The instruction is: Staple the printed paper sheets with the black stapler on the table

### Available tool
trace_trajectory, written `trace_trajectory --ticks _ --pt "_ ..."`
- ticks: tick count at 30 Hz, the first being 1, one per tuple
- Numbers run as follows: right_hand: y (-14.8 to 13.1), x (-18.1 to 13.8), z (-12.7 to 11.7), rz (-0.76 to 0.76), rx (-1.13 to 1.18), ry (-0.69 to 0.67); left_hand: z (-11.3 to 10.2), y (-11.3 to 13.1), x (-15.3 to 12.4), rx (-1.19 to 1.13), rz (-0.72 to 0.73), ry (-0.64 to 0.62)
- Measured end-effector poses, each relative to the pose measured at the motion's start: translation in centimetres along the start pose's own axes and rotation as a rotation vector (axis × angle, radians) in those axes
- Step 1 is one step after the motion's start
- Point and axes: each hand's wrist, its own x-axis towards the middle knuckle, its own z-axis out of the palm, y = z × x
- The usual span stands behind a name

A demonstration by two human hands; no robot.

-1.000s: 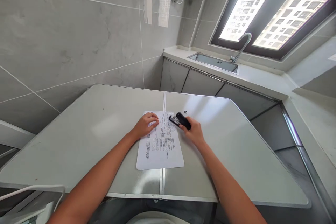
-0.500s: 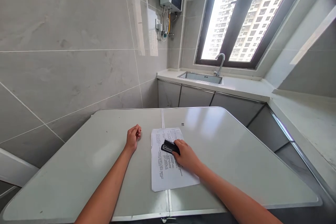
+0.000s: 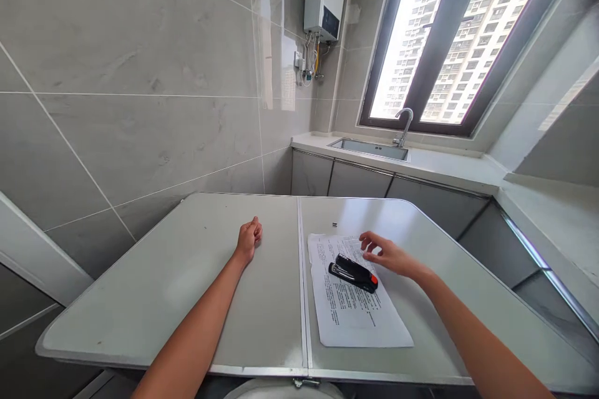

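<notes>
A black stapler [image 3: 352,272] with a red patch at its near right end rests on printed paper [image 3: 355,328]. Above the paper's far right edge, just beyond the stapler, is my right hand [image 3: 384,254], fingers apart and holding nothing; whether it touches the sheet I cannot tell. My left hand [image 3: 248,240] rests on the table left of the paper, its fingers curled into a fist with nothing showing in them. A small dark piece, perhaps staples [image 3: 334,224], lies just past the paper's far edge.
The pale folding table [image 3: 178,299] has a metal seam [image 3: 303,299] down its middle, left of the paper. Beyond it are a counter [image 3: 444,168] with a sink [image 3: 369,148] and tap [image 3: 405,124]. A tiled wall [image 3: 154,137] stands on the left.
My right hand has let go of the stapler and drawn off to its right. The paper, with the stapler on it, has shifted right, off the table's seam. My left hand stays closed.
</notes>
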Motion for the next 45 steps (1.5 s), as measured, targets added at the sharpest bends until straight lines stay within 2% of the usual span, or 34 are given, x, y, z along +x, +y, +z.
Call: trace_trajectory --ticks 3,5,7,11,15,18,24,35,39,45 --pt "3.2 3.0 -1.5 0.146 -0.25 0.161 -0.6 0.1 0.3 -0.099 0.052 0.047" --pt "5.3 4.5 -0.9 0.258 -0.377 0.305 -1.2 0.2 0.7 -0.178 0.055 0.076" --pt "6.9 5.4 0.1 0.281 -0.406 0.375 -1.8 0.3 1.0 -0.245 0.04 0.102" --pt "8.4 5.6 1.6 0.161 -0.374 0.369 -2.4 0.7 1.4 -0.299 0.03 0.189" --pt "9.0 5.4 1.3 0.102 -0.289 0.373 -2.4 0.9 1.3 -0.327 0.016 0.258" --pt "9.3 5.5 0.9 0.095 -0.239 0.354 -2.3 0.8 1.2 -0.331 -0.019 0.236" --pt "9.7 5.7 0.8 0.065 -0.253 0.357 -2.2 0.6 1.2 -0.312 0.023 0.179" --pt "10.1 5.8 0.9 0.043 -0.261 0.375 -2.5 0.8 1.3 -0.34 0.056 0.279" --pt "10.4 6.0 1.0 0.038 -0.257 0.373 -2.6 0.6 1.4 -0.374 0.011 0.242" --pt "10.5 6.0 1.0 0.044 -0.246 0.371 -3.1 0.1 1.7 -0.35 0.054 0.184"
